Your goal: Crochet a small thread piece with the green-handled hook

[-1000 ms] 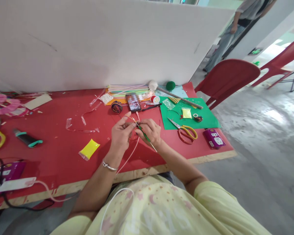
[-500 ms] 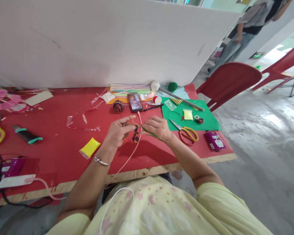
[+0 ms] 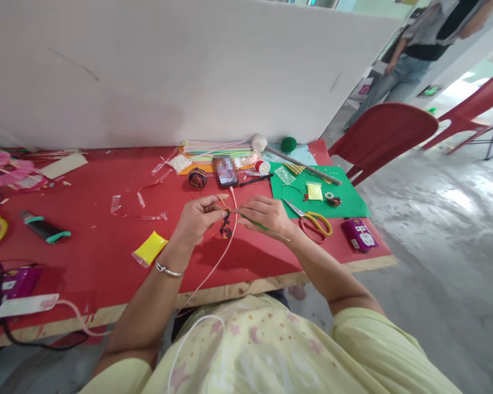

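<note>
My left hand (image 3: 195, 221) is closed, thumb and forefinger pinching an orange strand of yarn. From its fingertips dangles a small dark, multicoloured piece of yarn work (image 3: 225, 225). Facing it, my right hand (image 3: 267, 214) is wrapped round a slim crochet hook (image 3: 263, 225) with a green grip; its thin rear end sticks out by the wrist, and its tip meets the yarn at my left fingers. Behind my hands lie a ball of multicoloured yarn (image 3: 197, 178) and a phone (image 3: 225, 171), from which a pink cable (image 3: 217, 262) runs between me and the yarn work.
Yellow-and-red scissors (image 3: 315, 224) lie right of my right hand, by a green sheet (image 3: 345, 205) and a purple packet (image 3: 359, 235). Leftward are a yellow packet (image 3: 150, 248) and a utility knife (image 3: 47, 227). A white panel (image 3: 148, 76) stands behind the red table (image 3: 107, 241).
My right hand has shifted very slightly to the right with the crochet hook, whose rear end tips a little lower. The hanging yarn work has swung a touch left.
</note>
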Demonstrator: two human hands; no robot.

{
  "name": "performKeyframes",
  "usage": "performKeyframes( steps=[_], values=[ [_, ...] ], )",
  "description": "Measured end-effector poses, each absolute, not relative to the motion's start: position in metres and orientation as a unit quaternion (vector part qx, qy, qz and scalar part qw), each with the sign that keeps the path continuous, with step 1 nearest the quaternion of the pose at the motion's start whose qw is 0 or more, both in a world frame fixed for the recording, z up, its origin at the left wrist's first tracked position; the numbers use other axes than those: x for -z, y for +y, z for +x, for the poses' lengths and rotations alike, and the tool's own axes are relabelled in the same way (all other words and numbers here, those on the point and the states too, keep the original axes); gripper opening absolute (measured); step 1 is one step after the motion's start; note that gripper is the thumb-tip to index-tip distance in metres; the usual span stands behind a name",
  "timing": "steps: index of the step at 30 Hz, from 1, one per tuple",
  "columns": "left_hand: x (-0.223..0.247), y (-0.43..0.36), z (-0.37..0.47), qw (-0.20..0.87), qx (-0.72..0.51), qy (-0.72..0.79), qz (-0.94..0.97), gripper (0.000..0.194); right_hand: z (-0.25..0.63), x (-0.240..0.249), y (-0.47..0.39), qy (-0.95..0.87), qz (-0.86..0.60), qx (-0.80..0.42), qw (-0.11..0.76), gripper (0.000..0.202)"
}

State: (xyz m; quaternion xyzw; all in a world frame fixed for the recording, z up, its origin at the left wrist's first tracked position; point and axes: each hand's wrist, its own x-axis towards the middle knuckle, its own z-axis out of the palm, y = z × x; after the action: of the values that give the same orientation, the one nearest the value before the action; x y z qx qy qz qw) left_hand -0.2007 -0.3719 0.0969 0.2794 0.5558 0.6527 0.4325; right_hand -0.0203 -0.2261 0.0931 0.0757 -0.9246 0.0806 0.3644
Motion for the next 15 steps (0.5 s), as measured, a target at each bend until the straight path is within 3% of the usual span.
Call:
performKeyframes(
  steps=[8, 15],
  values=[
    [-0.102, -0.372, -0.193, 0.433, -0.673, 0.536, 0.270, 0.052, -0.021, -0.093, -0.231, -0.908, 0.075, -0.060, 0.408, 0.023],
    [-0.101, -0.370, -0.190, 0.352, -0.669, 0.583, 0.297, 0.046, -0.018, -0.092, -0.231, -0.916, 0.064, -0.053, 0.393, 0.023]
  ],
)
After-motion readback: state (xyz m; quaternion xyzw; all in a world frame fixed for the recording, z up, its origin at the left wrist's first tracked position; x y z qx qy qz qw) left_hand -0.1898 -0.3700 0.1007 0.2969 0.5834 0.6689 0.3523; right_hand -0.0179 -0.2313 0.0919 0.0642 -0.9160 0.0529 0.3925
